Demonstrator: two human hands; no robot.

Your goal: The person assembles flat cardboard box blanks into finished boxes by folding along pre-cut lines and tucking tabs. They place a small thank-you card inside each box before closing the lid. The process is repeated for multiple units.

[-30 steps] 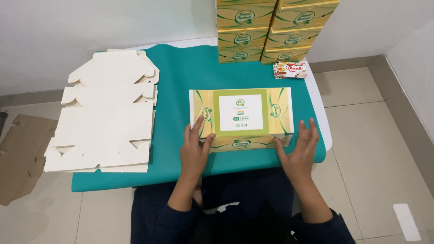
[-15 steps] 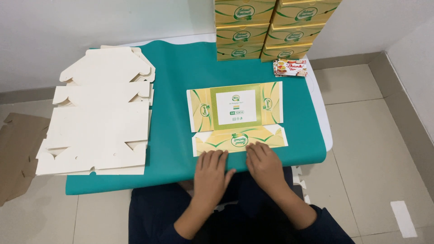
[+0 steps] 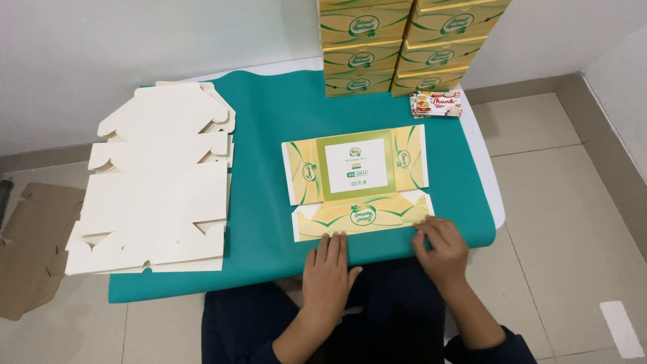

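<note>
Flattened yellow box (image 3: 357, 182) under both hands (image 3: 384, 263).

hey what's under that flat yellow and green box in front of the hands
The flat printed box lies on a teal mat covering a white table. Whatever sits directly beneath the box is hidden.

Flat yellow-green carton blank (image 3: 357, 182), face-up

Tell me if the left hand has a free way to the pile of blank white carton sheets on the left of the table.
Probably yes. The left hand rests at the near edge of the printed flat carton, and only bare green table cover lies between it and the pile of white sheets; nothing blocks that stretch.
</note>
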